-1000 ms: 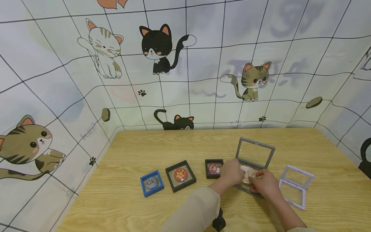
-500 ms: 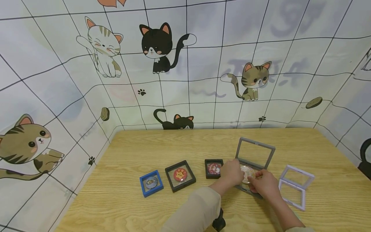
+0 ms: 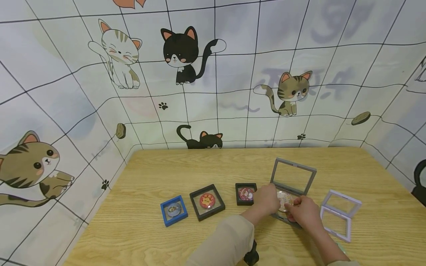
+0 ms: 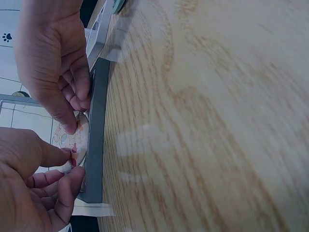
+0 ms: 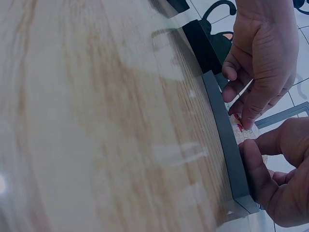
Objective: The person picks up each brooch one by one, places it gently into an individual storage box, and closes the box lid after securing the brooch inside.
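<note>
A round pale badge (image 3: 284, 201) with a printed picture lies in the lower half of an opened grey display frame (image 3: 294, 175), whose clear-windowed lid stands tilted up behind. My left hand (image 3: 267, 199) pinches the badge's left edge between thumb and fingers. At its right edge my right hand (image 3: 304, 212) pinches too, its other fingers curled under near the frame's rim. In the left wrist view both thumbs lie on the badge (image 4: 72, 137), just inside the grey rim (image 4: 99, 130). The right wrist view shows only a sliver of the badge, the rest being behind the fingers.
To the left lie a small black frame (image 3: 246, 200) with a red badge, a larger black frame (image 3: 207, 212) and a blue frame (image 3: 174, 218), each holding a badge. An opened lilac frame (image 3: 335, 225) is at the right. A mint-green item (image 3: 341, 246) shows beside the right forearm.
Both hands stay at the badge with barely any movement. The mint-green item beside the right forearm has come into sight; the frames have not moved.
</note>
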Tool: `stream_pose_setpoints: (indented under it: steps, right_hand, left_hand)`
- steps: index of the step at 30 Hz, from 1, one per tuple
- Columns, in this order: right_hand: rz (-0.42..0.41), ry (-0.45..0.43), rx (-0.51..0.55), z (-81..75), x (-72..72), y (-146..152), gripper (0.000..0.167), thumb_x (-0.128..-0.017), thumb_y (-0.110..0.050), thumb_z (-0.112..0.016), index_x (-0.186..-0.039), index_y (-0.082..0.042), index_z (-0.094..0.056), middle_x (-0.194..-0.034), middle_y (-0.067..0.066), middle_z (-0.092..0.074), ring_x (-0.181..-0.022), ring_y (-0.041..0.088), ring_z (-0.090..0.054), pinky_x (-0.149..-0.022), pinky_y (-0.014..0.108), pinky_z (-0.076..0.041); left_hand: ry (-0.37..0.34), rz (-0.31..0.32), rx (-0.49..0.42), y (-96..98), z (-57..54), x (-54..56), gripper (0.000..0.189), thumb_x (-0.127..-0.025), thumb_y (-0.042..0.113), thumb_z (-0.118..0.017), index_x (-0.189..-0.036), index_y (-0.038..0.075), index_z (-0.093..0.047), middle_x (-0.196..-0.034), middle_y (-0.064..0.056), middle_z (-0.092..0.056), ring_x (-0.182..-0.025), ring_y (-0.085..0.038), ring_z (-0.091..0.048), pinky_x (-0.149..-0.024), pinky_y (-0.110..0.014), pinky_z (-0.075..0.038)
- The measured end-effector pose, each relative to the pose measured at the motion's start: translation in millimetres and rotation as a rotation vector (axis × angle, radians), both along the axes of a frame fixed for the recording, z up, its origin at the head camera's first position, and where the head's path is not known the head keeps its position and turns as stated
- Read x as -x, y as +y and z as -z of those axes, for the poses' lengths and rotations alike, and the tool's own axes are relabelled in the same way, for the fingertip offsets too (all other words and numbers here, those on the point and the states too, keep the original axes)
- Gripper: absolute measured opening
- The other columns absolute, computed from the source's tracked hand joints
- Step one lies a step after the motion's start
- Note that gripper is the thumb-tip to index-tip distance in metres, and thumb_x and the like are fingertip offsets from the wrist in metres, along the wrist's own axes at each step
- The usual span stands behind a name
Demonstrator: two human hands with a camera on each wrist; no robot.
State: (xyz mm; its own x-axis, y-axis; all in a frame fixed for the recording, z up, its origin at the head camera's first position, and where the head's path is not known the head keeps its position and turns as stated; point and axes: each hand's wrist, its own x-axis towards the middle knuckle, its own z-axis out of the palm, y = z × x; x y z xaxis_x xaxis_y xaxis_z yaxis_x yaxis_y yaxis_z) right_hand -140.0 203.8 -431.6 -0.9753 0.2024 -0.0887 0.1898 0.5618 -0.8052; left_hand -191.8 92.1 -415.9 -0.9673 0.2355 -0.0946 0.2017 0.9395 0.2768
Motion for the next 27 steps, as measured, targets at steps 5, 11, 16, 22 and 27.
stream_pose_setpoints:
  steps: [5, 11, 16, 22, 27]
  right_hand:
    - [-0.001, 0.011, -0.014, 0.4, -0.9, -0.4, 0.025, -0.080, -0.005, -0.060, -0.089, 0.014, -0.047, -0.066, 0.013, -0.062, -0.052, 0.019, -0.063, -0.048, 0.026, -0.050]
    - [-0.023, 0.019, -0.019, 0.7, 0.3, 0.9, 0.028, -0.082, -0.007, -0.060, -0.091, 0.017, -0.046, -0.068, 0.017, -0.063, -0.053, 0.021, -0.063, -0.049, 0.027, -0.051]
    - [-0.018, 0.016, -0.025, 0.6, 0.4, 0.0, 0.028, -0.081, -0.007, -0.059, -0.092, 0.017, -0.047, -0.067, 0.017, -0.063, -0.053, 0.021, -0.063, -0.049, 0.027, -0.051]
    - [-0.020, 0.018, -0.054, 0.4, 0.6, -0.7, 0.030, -0.081, -0.007, -0.060, -0.093, 0.018, -0.048, -0.064, 0.014, -0.063, -0.052, 0.021, -0.063, -0.049, 0.029, -0.051]
    - [-0.021, 0.008, -0.087, -0.6, 0.8, -1.2, 0.031, -0.081, -0.008, -0.061, -0.093, 0.017, -0.049, -0.062, 0.012, -0.063, -0.051, 0.020, -0.063, -0.050, 0.031, -0.051]
  left_hand:
    - [0.020, 0.004, 0.020, 0.4, 1.1, -0.6, 0.020, -0.074, 0.027, -0.071, -0.072, 0.015, -0.055, -0.059, 0.003, -0.050, -0.048, -0.009, -0.045, -0.039, -0.026, -0.036]
    - [0.032, 0.008, 0.044, 0.9, 0.0, -1.6, 0.022, -0.073, 0.027, -0.071, -0.063, 0.015, -0.055, -0.058, 0.004, -0.051, -0.048, -0.008, -0.045, -0.038, -0.026, -0.036]
    - [0.037, 0.009, 0.082, 1.9, -0.3, -1.8, 0.018, -0.073, 0.029, -0.071, -0.072, 0.015, -0.059, -0.064, 0.004, -0.055, -0.052, -0.008, -0.050, -0.040, -0.027, -0.039]
    - [0.052, 0.021, 0.109, 2.5, 3.0, -1.1, 0.018, -0.075, 0.030, -0.070, -0.073, 0.016, -0.060, -0.064, 0.004, -0.056, -0.053, -0.008, -0.050, -0.039, -0.027, -0.039]
    - [0.056, 0.039, 0.120, 1.7, 3.4, -1.0, 0.022, -0.077, 0.028, -0.066, -0.060, 0.017, -0.057, -0.060, 0.005, -0.052, -0.049, -0.008, -0.046, -0.037, -0.026, -0.037]
